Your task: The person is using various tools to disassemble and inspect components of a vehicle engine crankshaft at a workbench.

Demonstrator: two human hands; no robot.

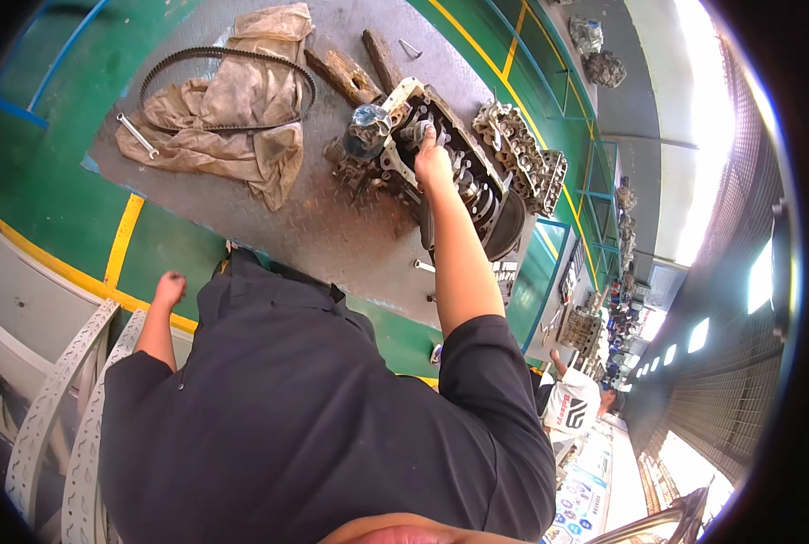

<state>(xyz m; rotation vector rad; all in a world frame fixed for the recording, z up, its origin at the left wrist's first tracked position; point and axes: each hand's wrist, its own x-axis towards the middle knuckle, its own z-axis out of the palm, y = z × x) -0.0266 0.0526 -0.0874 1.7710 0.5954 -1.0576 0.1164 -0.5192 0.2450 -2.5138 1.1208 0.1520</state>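
An engine block [395,168] lies on the metal worktable with its open underside up, showing the crankshaft [463,172] inside. My right hand [433,165] reaches over the near edge of the block and is closed at the crankshaft; one digit points away from me, and the other fingers are mostly hidden. Beside my left hip hangs my left hand [170,289], away from the table, its fingers curled with nothing visible in them. A clear plastic-wrapped part [367,131] sits at the block's left end. Just right of the block rests a cylinder head [518,154].
On the table's left, a toothed belt [148,83] and a combination wrench [138,136] lie on a brown cloth [259,159]. Wood blocks [343,74] lie behind the engine. White perforated metal rails [82,417] stand at lower left. Another person [571,404] is at right.
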